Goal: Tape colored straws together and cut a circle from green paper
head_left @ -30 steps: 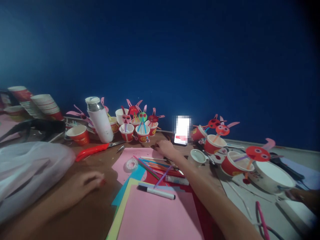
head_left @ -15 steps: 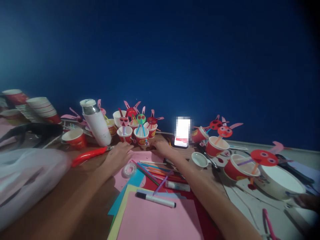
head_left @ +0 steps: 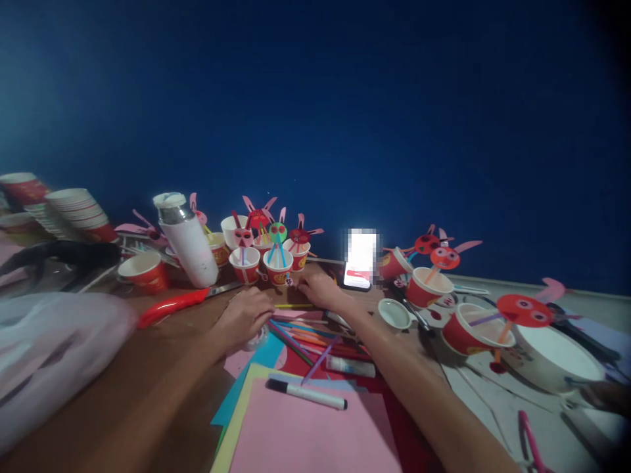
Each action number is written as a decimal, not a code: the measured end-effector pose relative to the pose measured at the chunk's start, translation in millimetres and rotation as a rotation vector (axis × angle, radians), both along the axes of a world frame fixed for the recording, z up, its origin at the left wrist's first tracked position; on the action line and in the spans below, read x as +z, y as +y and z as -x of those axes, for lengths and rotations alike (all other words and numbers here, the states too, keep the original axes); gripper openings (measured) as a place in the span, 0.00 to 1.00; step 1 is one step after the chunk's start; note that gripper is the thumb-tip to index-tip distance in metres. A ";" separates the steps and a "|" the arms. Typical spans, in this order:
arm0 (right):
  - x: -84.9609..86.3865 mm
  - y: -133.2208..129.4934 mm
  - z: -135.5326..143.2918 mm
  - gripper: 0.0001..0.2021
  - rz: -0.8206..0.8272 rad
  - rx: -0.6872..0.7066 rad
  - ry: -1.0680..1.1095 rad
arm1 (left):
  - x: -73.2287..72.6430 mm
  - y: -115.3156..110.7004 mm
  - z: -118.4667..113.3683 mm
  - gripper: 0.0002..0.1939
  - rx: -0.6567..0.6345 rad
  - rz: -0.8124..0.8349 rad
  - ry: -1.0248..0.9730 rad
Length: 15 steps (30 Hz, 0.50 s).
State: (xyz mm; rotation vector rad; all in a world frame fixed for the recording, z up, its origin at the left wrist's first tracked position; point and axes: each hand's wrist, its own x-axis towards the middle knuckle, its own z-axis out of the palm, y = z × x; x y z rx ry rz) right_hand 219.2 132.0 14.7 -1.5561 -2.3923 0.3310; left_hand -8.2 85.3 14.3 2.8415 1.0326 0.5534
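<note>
Fingers of the left hand [head_left: 246,315] curl close together beside the tape roll [head_left: 257,339], while those of the right hand [head_left: 319,290] bend toward the tabletop [head_left: 187,355] left of the phone [head_left: 361,256]; whether either pinches anything, I cannot tell. One yellow stick [head_left: 294,305] lies between them, just beyond the coloured sticks [head_left: 306,336], which seem heaped centrally to suit both arms. Farther left, paper cups [head_left: 245,273] apparently serve as stands keeping the rabbit-eared figures [head_left: 278,232] upright.

Narrow gap between rabbit cups [head_left: 277,273] and phone [head_left: 357,278], thermos [head_left: 190,253] blocking farther left
</note>
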 end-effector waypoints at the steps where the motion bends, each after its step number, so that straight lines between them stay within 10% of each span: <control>1: 2.0 -0.3 -0.8 0.09 -0.004 0.001 0.027 | -0.5 -0.4 -0.4 0.11 -0.001 0.003 -0.003; 9: 32.2 -37.9 -3.4 0.11 0.004 0.041 0.263 | 3.2 -13.0 19.4 0.12 0.148 -0.124 -0.237; 15: 51.8 -120.6 70.8 0.08 0.111 0.422 0.375 | 35.7 -55.0 71.7 0.13 0.405 -0.046 -0.263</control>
